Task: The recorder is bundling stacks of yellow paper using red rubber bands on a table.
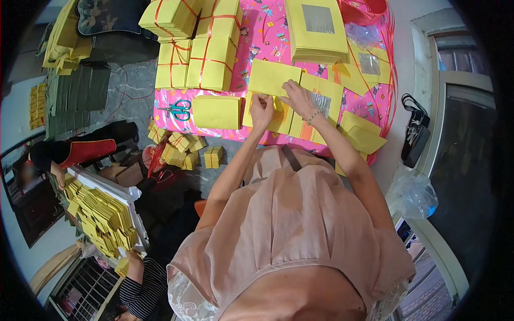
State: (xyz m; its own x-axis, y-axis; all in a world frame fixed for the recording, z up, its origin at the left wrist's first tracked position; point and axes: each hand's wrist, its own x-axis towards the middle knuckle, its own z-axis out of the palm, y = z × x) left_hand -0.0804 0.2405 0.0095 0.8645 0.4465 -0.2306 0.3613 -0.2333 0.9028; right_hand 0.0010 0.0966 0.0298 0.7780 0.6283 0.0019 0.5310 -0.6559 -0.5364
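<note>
A yellow paper envelope (274,77) lies on the table in front of me with its flap turned up. My left hand (261,111) is closed in a pinch at the envelope's fold; its fingertips partly hide the paper there. My right hand (301,101) rests on the envelope's right part, fingers stretched over the paper and holding nothing visible. Beneath my right wrist lies another yellow envelope (333,96) with a clear window. To the left of my left hand is a small pile of yellow envelopes (217,112), with teal-handled scissors (182,110) beside it.
Bundles tied with red string (210,61) and a tall envelope stack (319,32) stand on the pink patterned tablecloth (257,40). Loose envelopes (361,134) lie at the right edge. Small tied bundles (184,152) are on the floor. At lower left, people work around a yellow-laden table (101,214).
</note>
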